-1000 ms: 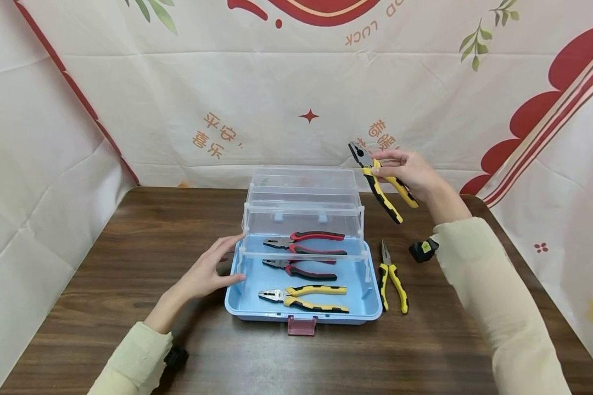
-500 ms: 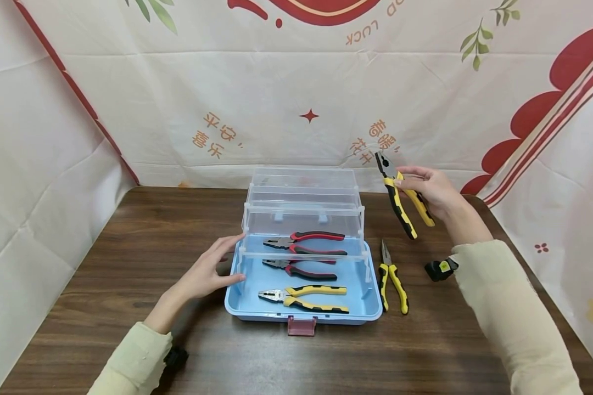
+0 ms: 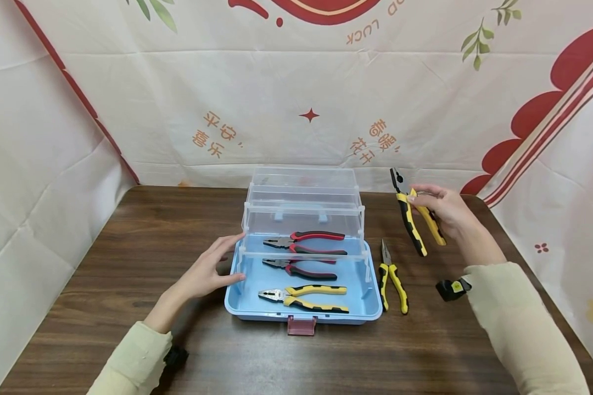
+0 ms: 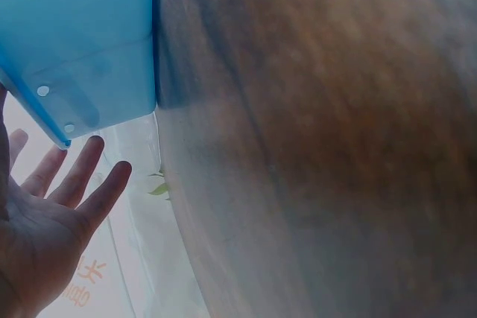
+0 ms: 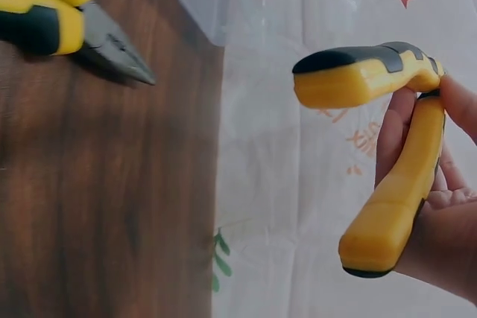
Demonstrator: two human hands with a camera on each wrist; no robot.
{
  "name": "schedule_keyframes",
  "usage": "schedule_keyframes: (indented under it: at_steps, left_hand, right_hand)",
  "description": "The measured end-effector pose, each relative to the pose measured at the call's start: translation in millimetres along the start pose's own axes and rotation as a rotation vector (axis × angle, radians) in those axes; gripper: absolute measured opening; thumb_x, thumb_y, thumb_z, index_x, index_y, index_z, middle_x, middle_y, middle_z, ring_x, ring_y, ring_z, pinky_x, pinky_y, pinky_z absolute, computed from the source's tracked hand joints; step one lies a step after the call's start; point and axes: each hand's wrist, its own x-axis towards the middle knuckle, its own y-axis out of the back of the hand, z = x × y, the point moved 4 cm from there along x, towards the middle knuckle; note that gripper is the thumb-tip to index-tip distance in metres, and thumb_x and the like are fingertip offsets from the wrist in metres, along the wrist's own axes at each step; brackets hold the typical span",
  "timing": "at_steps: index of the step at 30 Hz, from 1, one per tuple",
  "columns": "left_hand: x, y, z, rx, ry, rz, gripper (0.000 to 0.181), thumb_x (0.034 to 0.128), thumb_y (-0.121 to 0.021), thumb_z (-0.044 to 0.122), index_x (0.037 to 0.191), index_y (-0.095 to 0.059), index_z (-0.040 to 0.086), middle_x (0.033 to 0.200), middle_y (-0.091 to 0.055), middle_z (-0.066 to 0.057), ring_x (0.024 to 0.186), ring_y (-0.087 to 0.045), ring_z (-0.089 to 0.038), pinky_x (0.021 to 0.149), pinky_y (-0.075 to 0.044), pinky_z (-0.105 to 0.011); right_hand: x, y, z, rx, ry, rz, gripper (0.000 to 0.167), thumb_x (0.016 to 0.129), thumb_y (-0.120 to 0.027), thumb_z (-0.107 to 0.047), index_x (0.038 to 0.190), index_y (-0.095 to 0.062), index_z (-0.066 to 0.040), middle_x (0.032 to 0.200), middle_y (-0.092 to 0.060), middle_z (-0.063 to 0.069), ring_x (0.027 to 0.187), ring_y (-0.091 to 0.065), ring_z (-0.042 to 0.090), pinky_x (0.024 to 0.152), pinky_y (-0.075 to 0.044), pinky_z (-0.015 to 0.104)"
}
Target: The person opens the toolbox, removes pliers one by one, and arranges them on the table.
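At the box's left side, left hand [image 3: 205, 274]: fingers spread wide, holding nothing, near the rim; whether they touch, I cannot tell.
Box: light-blue plastic, with raised clear plastic tiers [image 3: 303, 195], on the dark brown wooden desk [image 3: 217, 362].
In box, back to front: two red-and-black pliers [image 3: 306, 250], then one yellow-and-black pliers [image 3: 296, 302].
Beside right wall: yellow-and-black needle-nose pliers [image 3: 398, 285], lying on the desk.
Right hand [image 3: 448, 209]: fingers closed around one handle of yellow-and-black combination pliers [image 3: 411, 222], lifted above the desk, handles apart.
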Motion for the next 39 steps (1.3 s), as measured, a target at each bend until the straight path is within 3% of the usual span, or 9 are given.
schedule_keyframes:
  at_steps: [20,30,39]
  left_hand:
    - [0.0,-0.1,0.4,-0.004,-0.003,0.007,0.080,0.0742,-0.071,0.029,0.139,-0.026,0.023,0.131,-0.035,-0.002,0.115,-0.037,-0.021,0.089,-0.036,-0.044]
    - [0.1,-0.1,-0.4,0.003,-0.002,0.005,0.079,0.0750,-0.070,0.034,0.139,-0.026,0.024,0.131,-0.034,-0.002,0.115,-0.037,-0.020,0.089,-0.036,-0.044]
    - [-0.3,-0.4,-0.7,-0.001,0.014,-0.003,0.078,0.0755,-0.067,0.041,0.139,-0.026,0.025,0.133,-0.033,-0.003,0.115,-0.036,-0.020,0.089,-0.036,-0.046]
  right_hand:
    - [-30.8,8,57,0.101,-0.120,0.020,0.034,0.077,-0.069,-0.023,0.105,-0.053,-0.013,0.084,-0.060,-0.007,0.075,-0.057,0.009,0.066,-0.049,0.023]
    - [-42.8,10,84,0.184,-0.161,0.036,0.014,0.078,-0.069,-0.017,0.089,-0.063,-0.023,0.082,-0.060,-0.007,0.073,-0.058,0.009,0.071,-0.049,0.029]
    - [-52.7,5,107,0.165,-0.217,0.050,0.014,0.077,-0.070,-0.018,0.087,-0.062,-0.025,0.082,-0.060,-0.008,0.073,-0.058,0.009,0.070,-0.049,0.030]
